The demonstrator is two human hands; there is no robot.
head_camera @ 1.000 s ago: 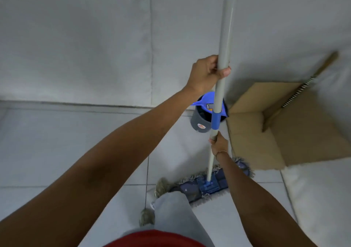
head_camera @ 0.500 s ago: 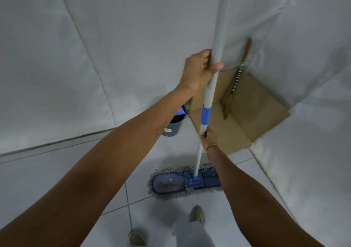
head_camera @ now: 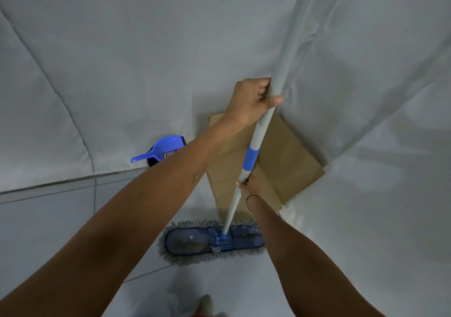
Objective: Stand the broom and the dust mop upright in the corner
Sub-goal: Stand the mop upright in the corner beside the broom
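1. Left hand (head_camera: 253,99) clamped high on the dust mop (head_camera: 266,119) pole, centre of frame, thumb wrapped across the front.
2. Right hand (head_camera: 249,185) closed around the same pole lower down, just under the blue collar (head_camera: 251,158).
3. Mop head (head_camera: 213,241) flat on the tiled floor (head_camera: 48,219), lower centre, fringe spread all round.
4. Directly behind the pole: flattened cardboard (head_camera: 288,165) filling the corner, right of centre.
5. Left of the cardboard, partly hidden by the left forearm: blue dustpan (head_camera: 161,150) sticking out of a dark bin.
6. No sign of the broom anywhere.
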